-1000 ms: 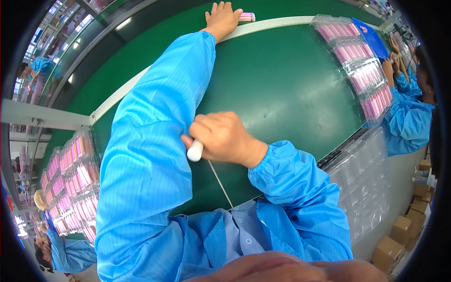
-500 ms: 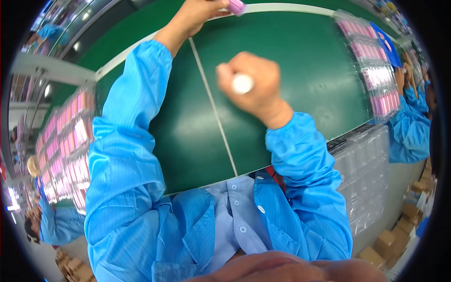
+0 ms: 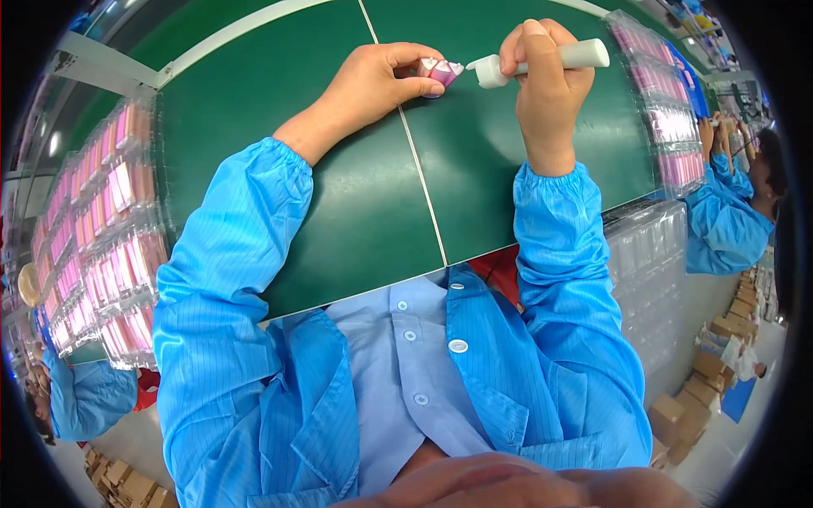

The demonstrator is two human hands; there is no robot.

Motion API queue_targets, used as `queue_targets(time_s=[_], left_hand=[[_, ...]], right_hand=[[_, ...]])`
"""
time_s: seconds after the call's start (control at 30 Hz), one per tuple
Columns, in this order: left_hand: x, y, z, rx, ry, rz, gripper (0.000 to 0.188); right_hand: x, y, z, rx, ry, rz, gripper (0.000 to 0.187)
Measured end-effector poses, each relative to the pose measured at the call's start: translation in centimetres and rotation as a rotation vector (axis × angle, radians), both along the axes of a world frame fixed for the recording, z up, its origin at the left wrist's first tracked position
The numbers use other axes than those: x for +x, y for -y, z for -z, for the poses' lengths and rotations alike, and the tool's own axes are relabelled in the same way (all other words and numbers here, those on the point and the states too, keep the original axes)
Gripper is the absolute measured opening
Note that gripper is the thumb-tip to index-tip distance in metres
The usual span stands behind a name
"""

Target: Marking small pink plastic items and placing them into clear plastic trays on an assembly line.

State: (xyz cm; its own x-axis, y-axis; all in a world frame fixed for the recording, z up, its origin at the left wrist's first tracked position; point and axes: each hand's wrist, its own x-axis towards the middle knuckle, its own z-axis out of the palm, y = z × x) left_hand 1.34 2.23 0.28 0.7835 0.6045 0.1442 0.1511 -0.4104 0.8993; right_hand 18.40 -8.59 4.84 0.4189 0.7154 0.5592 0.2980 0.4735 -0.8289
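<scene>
My left hand (image 3: 360,93) pinches a small bundle of pink and purple tubes (image 3: 440,74) between thumb and fingers, their white tips turned toward the right. Across a narrow gap, my right hand (image 3: 550,89) is wrapped round a white squeeze bottle (image 3: 584,55). The bottle lies nearly level in the grip, and its thin nozzle points left at the white tips without touching them. Both hands are over the far part of a green work table (image 3: 356,212). My palms and some of the fingers hide parts of the tubes and the bottle.
Clear trays of pink tubes (image 3: 102,229) line the left side, with more pink-filled trays (image 3: 669,106) at the right edge. Clear plastic trays (image 3: 648,279) are stacked below those on the right. A co-worker in blue (image 3: 728,212) sits beyond, near cardboard boxes (image 3: 686,415).
My left hand has come nearer and to the right from the far edge, bringing the pink tubes. My right hand has moved right and away, turning the bottle from end-on to sideways.
</scene>
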Motion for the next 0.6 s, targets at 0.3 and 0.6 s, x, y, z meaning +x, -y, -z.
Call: queue_targets(time_s=[0.3,0.6], left_hand=[[-0.1,-0.4,0.7,0.100,0.037,0.043,0.031],[-0.3,-0.6,0.9,0.034,0.065,0.077,0.031]], right_hand=[[-0.5,-0.5,0.3,-0.087,0.058,-0.069,0.030],[-0.7,-0.7,0.4,-0.172,0.041,-0.030,0.033]])
